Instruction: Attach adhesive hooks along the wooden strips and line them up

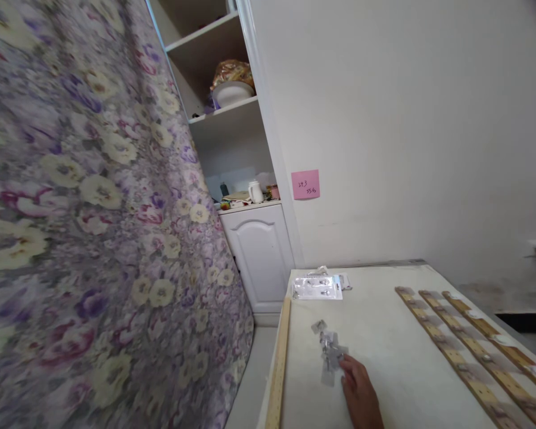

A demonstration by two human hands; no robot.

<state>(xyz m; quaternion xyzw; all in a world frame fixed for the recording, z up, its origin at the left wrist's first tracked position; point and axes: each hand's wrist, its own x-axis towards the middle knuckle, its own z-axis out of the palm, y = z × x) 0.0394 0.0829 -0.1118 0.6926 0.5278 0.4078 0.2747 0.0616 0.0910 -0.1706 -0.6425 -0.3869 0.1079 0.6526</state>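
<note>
Only one hand shows, my right hand (361,390), at the bottom of the head view. It lies on the white table (384,333) with its fingers stretched forward and holds nothing. Its fingertips touch a small heap of metal fittings in clear bags (329,351). A flat clear blister pack of small metal parts (318,288) lies farther off, near the table's far left corner. My left hand is out of view.
Three long wooden strips with holes (455,348) lie side by side on the table's right half. A wooden ruler-like strip (279,369) runs along its left edge. A flowered curtain (93,226) hangs at left. A white cupboard (261,250) and shelves (226,107) stand behind. A pink note (305,184) sticks on the wall.
</note>
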